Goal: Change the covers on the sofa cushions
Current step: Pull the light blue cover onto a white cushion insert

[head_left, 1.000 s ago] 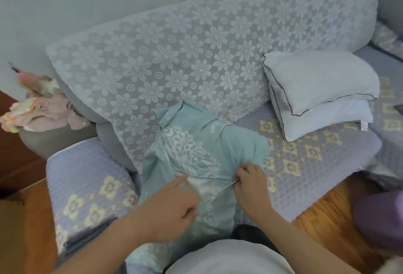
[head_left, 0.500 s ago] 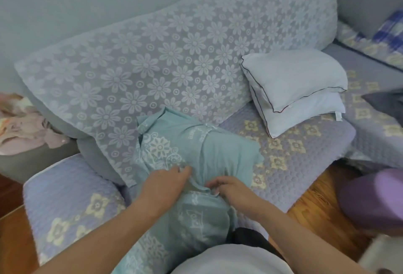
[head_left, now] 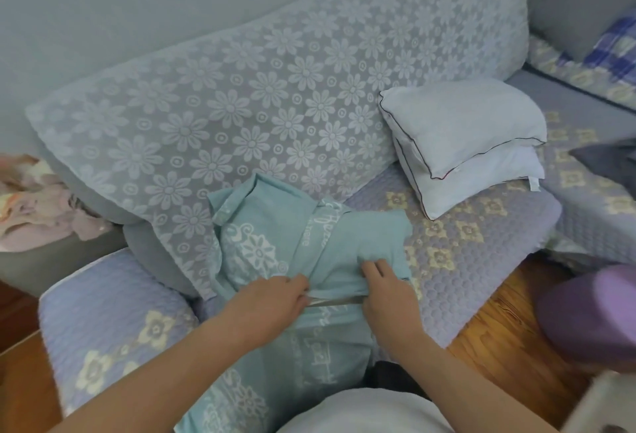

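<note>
Hands: left hand [head_left: 272, 301] and right hand [head_left: 389, 298] sit close together at the near middle of the teal cover [head_left: 309, 260], each with fingers curled and pinching cloth at the opening.
Zip line: a thin pale strip [head_left: 334, 301] runs taut between the two hands; whether a slider is held cannot be told.
Risk 1: cloth caught along the strip as the opening is closed; cause would be the loose fold bunched under the right hand.
Risk 2: seam strain; cause would be filling crowding the opening while both hands pull apart.
Risk 3: lopsided fill; cause would be the far corners not being seated first.
Cover appearance: teal with white floral and lettering print, wrinkled, lumpy, with a folded flap at the far left corner.
Cover location: on the quilted sofa seat [head_left: 481, 243], near edge towards the person, far end leaning on the lace-covered backrest [head_left: 275, 88].
Spare cushions: two bare white cushion inserts [head_left: 464, 140], stacked on the seat to the right, well apart from the cover.
</note>
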Motion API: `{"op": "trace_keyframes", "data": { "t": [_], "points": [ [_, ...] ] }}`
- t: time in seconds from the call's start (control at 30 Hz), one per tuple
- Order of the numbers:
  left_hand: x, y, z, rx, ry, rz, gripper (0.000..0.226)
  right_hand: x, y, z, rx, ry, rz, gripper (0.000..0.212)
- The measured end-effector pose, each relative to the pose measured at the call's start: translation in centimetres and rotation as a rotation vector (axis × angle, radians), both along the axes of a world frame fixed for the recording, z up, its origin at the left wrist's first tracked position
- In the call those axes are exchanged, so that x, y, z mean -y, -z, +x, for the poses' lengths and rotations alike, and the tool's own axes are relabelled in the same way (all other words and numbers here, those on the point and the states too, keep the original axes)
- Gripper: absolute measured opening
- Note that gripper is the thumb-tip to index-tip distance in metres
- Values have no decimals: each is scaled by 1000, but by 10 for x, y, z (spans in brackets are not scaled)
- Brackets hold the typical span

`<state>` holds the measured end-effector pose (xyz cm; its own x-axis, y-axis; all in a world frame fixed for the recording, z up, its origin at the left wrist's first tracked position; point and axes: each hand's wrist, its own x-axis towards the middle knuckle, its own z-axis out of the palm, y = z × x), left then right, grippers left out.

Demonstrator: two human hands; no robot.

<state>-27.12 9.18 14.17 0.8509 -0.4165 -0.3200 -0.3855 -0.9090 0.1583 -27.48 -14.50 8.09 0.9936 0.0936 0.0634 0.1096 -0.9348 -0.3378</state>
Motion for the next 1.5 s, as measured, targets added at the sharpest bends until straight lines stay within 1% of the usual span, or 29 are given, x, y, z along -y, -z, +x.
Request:
{"op": "trace_keyframes", "data": {
  "t": [0.07, 0.13, 0.17, 0.23, 0.33, 0.4, 0.43, 0.5, 0.53, 0.57, 0.6, 0.63, 0.73, 0.83, 0.87, 0.9, 0.93, 0.97, 1.0, 1.07, 1.1, 1.17, 1.23, 1.27, 1.33, 1.4, 1.43, 1.47, 1.5],
  "points": [
    [5, -2, 1, -33, -27, -6, 32, 4, 0, -4, -8, 92, -20, 49],
    [15, -1, -1, 16, -17, 44, 21, 3, -1, -10, -161, 82, -175, 40],
    [19, 0, -3, 45, -19, 83, 15, 0, 1, -14, -318, -31, -289, 33],
    [18, 4, -1, 57, -63, 163, 26, -12, -3, -25, -623, -347, -442, 28],
    [-2, 9, 9, 29, -130, 179, 38, -18, -11, -31, -705, -559, -421, 25],
    [-18, 14, 11, -17, -56, 182, 40, -5, -16, -23, -750, -603, -286, 20],
    [-25, 15, 9, -52, 3, 191, 39, 4, -21, -16, -748, -551, -122, 19],
    [-35, 17, -1, -101, 96, 193, 34, 26, -38, 6, -610, -211, 327, 16],
    [-39, 19, -6, -116, 118, 185, 32, 38, -45, 22, -430, -6, 451, 16],
    [-43, 20, -10, -127, 140, 171, 31, 51, -49, 40, -247, 138, 482, 20],
    [-46, 23, -13, -127, 168, 155, 32, 63, -48, 57, -165, 211, 461, 27],
    [-47, 23, -15, -136, 189, 143, 32, 74, -44, 71, -179, 239, 451, 38],
    [-42, 19, -28, -138, 224, 39, 30, 79, -26, 93, -546, 351, 633, 66],
    [-34, 12, -45, -120, 249, -10, 29, 79, -8, 103, -744, 488, 996, 63],
    [-36, 15, -50, -118, 217, -1, 30, 75, -8, 104, -771, 523, 1022, 56],
    [-41, 19, -54, -111, 169, 10, 33, 71, -9, 104, -772, 525, 937, 48],
    [-47, 25, -58, -98, 110, 12, 36, 62, -11, 103, -714, 500, 764, 45],
    [-54, 32, -60, -85, 58, 10, 38, 53, -12, 99, -592, 457, 550, 48],
    [-61, 34, -60, -55, -6, -8, 39, 40, -17, 92, -430, 414, 416, 51],
    [-77, 42, -61, 1, -128, -72, 47, 29, -26, 66, -176, 331, 481, 50],
    [-85, 40, -60, 48, -171, -35, 50, 35, -26, 51, -132, 276, 494, 47],
    [-91, 37, -58, 56, -250, -39, 37, 70, -3, 28, -143, 280, 341, 42],
    [-76, 38, -50, 49, -190, -89, 33, 108, 21, 15, -253, 540, 223, 28],
    [-62, 40, -48, 65, -122, -68, 35, 113, 29, 15, -273, 651, 239, 25],
    [-46, 46, -40, 88, -55, -8, 39, 98, 33, 19, -263, 748, 351, 33],
    [-52, 52, -38, 81, -63, 11, 43, 91, 33, 16, -224, 651, 429, 45],
    [-59, 49, -37, 68, -85, 45, 44, 95, 27, 16, -217, 570, 400, 48],
    [-66, 47, -38, 58, -100, 44, 42, 106, 26, 19, -251, 511, 303, 44],
    [-70, 44, -39, 66, -78, 27, 37, 120, 24, 23, -298, 526, 193, 34]
  ]
}}
